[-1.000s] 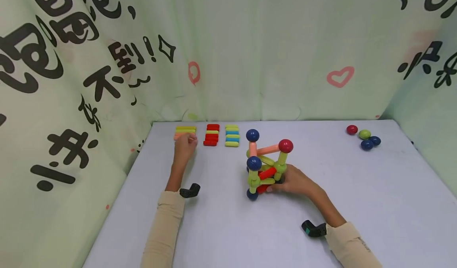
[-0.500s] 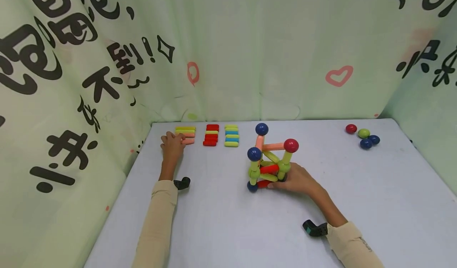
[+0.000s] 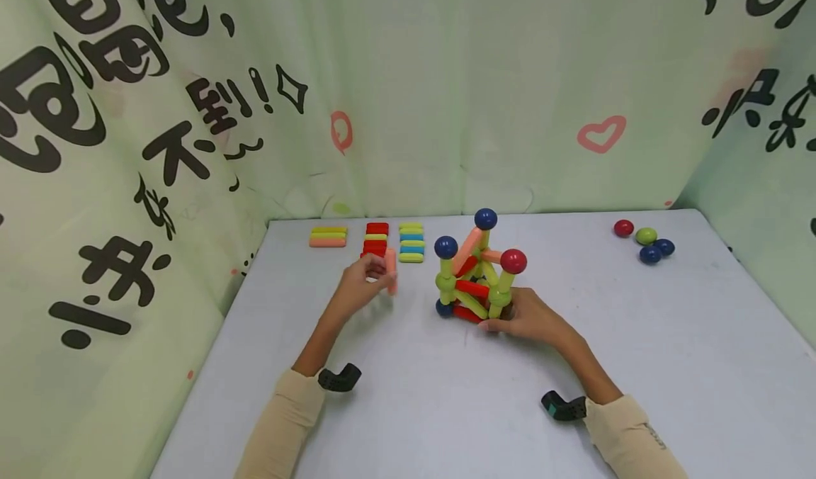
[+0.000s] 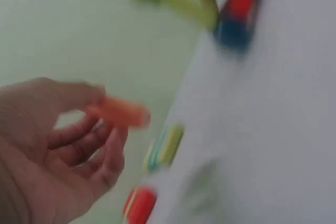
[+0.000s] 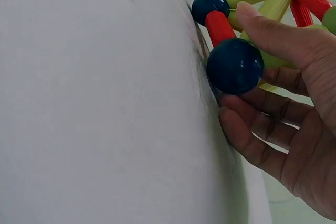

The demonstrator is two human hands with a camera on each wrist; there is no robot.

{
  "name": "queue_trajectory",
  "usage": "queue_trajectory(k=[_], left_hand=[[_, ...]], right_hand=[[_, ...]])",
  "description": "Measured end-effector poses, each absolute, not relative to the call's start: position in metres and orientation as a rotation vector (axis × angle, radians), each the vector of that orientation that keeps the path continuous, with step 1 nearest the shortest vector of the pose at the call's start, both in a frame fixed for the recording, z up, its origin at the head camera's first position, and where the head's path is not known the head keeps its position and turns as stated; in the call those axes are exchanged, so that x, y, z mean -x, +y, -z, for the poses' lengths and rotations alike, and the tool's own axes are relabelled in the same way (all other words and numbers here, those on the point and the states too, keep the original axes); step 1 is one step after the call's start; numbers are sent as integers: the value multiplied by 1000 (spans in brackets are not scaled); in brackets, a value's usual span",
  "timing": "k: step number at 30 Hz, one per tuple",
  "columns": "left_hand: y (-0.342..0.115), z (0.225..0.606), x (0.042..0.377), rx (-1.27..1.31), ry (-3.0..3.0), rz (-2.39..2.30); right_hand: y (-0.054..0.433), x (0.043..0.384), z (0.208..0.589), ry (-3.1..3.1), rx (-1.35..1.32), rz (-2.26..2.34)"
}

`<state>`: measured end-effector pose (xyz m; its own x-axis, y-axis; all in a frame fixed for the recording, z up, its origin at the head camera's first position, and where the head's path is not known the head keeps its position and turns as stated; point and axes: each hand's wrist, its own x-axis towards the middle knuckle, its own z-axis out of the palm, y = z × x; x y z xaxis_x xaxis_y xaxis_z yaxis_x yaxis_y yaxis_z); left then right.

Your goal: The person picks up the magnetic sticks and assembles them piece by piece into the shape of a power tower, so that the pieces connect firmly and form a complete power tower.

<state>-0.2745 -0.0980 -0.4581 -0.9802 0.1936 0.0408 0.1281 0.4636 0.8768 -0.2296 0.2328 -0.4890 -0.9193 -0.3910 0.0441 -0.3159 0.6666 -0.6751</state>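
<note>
My left hand [image 3: 360, 285] pinches an orange rod [image 3: 392, 272] between thumb and fingers, holding it close to upright left of the built frame. The left wrist view shows that rod [image 4: 121, 112] blurred at the fingertips. A frame of rods and balls [image 3: 474, 273] stands on the table, with blue and red balls on top and green ones midway. Around its lower right corner my right hand [image 3: 532, 314] curls. In the right wrist view the thumb and fingers lie about a dark blue ball [image 5: 234, 66] and the red rod [image 5: 219, 28] joined to it.
At the back left lie yellow and orange rods [image 3: 328, 237], then red and yellow rods [image 3: 377, 229], then yellow and blue rods [image 3: 411, 243]. Several loose balls [image 3: 646, 236] sit at the back right. A printed curtain [image 3: 510, 96] hangs behind the white table [image 3: 433, 408].
My left hand has picked an orange rod from the leftmost row and carried it right, toward the frame. My right hand has turned the frame, which now sits slightly farther back.
</note>
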Motion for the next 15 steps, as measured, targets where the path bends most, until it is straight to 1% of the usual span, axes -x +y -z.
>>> queue_trajectory(k=[4, 8, 11, 15], left_hand=[[-62, 450, 246, -311, 2219, -1926], [-34, 448, 227, -333, 2060, -2181], [-19, 446, 221, -373, 2058, -2243], [-8, 446, 220, -437, 2139, -2183]], right_hand=[[227, 227, 491, 2710, 676, 1127], [218, 225, 492, 2704, 704, 1130], [215, 225, 491, 2719, 687, 1132], [212, 225, 490, 2700, 671, 1145]])
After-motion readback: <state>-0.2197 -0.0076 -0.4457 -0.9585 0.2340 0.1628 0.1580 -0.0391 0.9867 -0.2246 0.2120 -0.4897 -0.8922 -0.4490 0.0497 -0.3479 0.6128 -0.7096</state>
